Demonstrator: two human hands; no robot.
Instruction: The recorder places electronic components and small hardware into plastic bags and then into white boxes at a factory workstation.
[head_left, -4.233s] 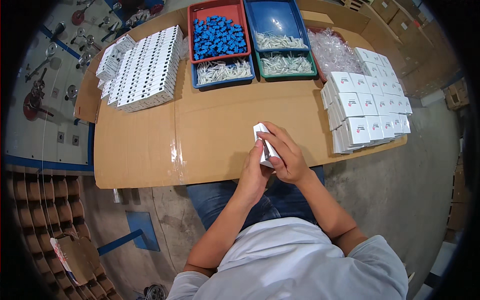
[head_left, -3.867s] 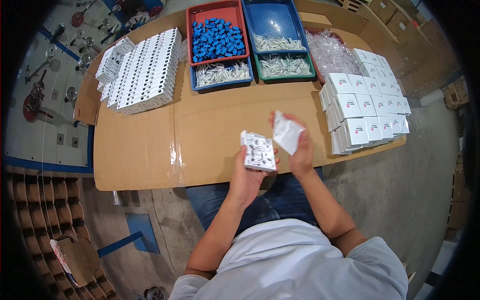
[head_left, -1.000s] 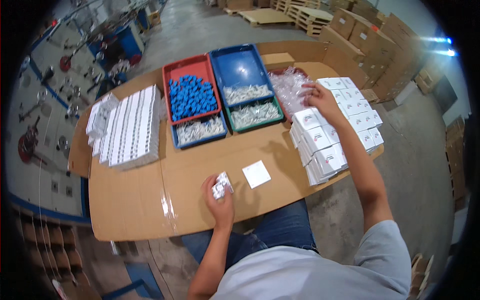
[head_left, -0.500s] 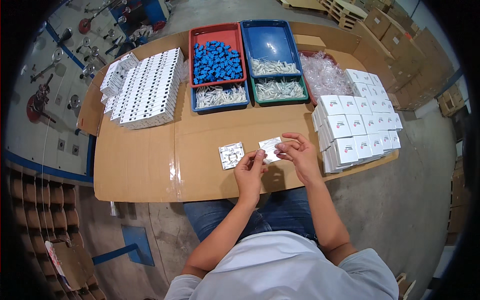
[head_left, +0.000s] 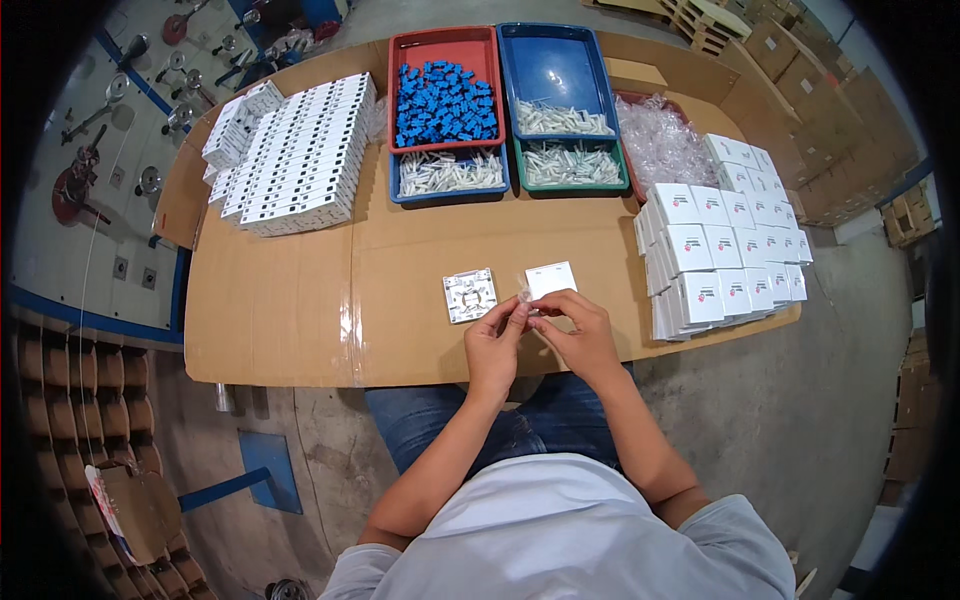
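Close together near the table's front edge, my left hand [head_left: 492, 350] and my right hand [head_left: 582, 342] pinch a small, crumpled clear plastic piece [head_left: 525, 292] between their fingertips. Its exact kind is hard to make out, and the fingers cover most of it. Just beyond my right hand lies a flat white square plate [head_left: 553, 279], its lower edge partly hidden by the fingers. To the left of it, apart from both hands, a white square frame with an open, detailed inner side [head_left: 470, 296] rests on the cardboard.
Ahead stand a red tray [head_left: 442, 45] of blue parts, a blue tray [head_left: 555, 70] and a green tray [head_left: 570, 187] with whitish pieces, and another blue tray [head_left: 450, 197]. White boxes [head_left: 300, 150] are stacked left, more white boxes [head_left: 715, 245] right, beside clear plastic bags [head_left: 660, 140].
My right hand has come down and left to meet my left hand, and both now grip the clear piece. The white plate shows more fully. The whole view has shifted slightly.
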